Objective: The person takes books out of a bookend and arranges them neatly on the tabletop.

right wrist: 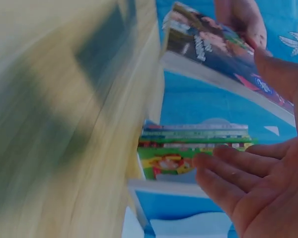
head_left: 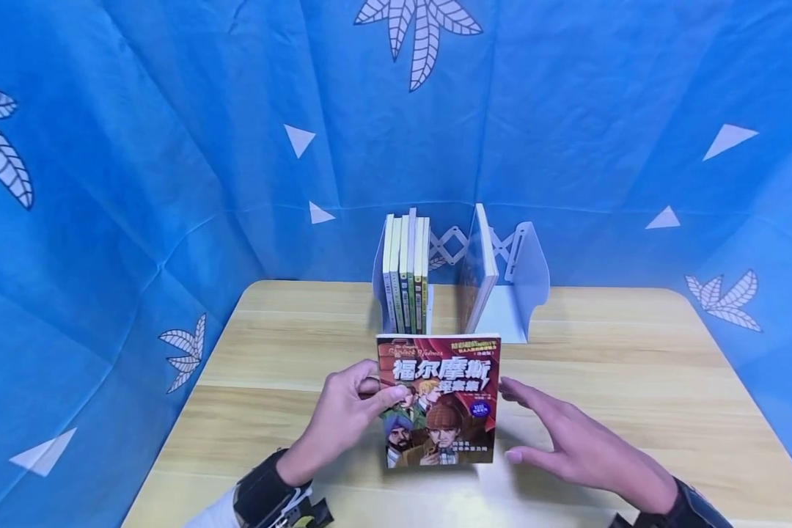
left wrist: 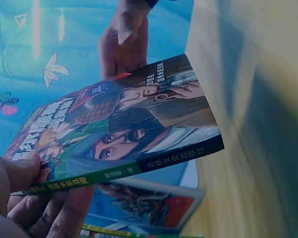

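A paperback book [head_left: 438, 411] with a red, illustrated cover and white Chinese title stands upright in the air over the table's near middle, cover facing me. My left hand [head_left: 346, 411] pinches its left edge, thumb on the cover and fingers behind. In the left wrist view the book's [left wrist: 119, 126] green and black spine shows along the gripped side. Beside the book's right edge is my right hand [head_left: 577, 447], thumb and fingers spread apart. The right wrist view shows this hand [right wrist: 258, 183] with straight fingers and a gap between it and the book [right wrist: 218, 49].
Behind the book, a white expandable bookend rack [head_left: 531, 271] stands at the table's back edge. Several thin books [head_left: 405, 275] lean on its left side; a larger book [head_left: 480, 271] stands near its middle. Blue curtain [head_left: 567, 147] surrounds the wooden table [head_left: 277, 330].
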The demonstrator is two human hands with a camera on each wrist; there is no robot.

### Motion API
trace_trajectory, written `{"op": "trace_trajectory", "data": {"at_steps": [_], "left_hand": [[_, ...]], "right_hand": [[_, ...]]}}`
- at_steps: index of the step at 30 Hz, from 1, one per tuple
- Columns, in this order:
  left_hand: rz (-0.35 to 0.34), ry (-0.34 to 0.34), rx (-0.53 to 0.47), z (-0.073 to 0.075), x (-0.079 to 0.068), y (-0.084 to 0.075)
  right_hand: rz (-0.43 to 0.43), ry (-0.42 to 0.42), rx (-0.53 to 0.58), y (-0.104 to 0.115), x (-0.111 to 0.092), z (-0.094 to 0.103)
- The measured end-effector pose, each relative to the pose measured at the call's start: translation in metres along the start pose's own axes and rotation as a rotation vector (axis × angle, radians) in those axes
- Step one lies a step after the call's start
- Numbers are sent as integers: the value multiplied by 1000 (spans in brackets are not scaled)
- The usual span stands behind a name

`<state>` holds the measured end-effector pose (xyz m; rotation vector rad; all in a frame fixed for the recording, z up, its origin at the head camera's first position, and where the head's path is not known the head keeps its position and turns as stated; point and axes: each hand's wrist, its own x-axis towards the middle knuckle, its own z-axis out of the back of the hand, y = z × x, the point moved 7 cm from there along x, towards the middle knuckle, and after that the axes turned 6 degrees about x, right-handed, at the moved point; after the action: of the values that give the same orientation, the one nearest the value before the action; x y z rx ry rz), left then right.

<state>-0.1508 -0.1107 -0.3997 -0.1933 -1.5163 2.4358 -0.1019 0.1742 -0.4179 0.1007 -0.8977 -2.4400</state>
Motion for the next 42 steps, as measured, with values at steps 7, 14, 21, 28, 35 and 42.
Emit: {"op": "trace_trajectory", "data": {"at_steps": [7,14,21,28,35,42], "left_hand": [[26,43,-24,-16,0,3],[24,56,-40,-24,0,3],[39,78,-58,-31,4,3],[33,112,-43,-33,10,4],[49,144,7,-28,20,6],[28,123,103,-15,27,13]], "right_hand": [[41,19,290,5,6,-3],[33,13,438,6,5,0],[48,-20,472,7,6,3],[-50,-36,490,3,8,2],[-125,-36,559,0,13,-2],[-173,6,654,-2,25,-10]]}}
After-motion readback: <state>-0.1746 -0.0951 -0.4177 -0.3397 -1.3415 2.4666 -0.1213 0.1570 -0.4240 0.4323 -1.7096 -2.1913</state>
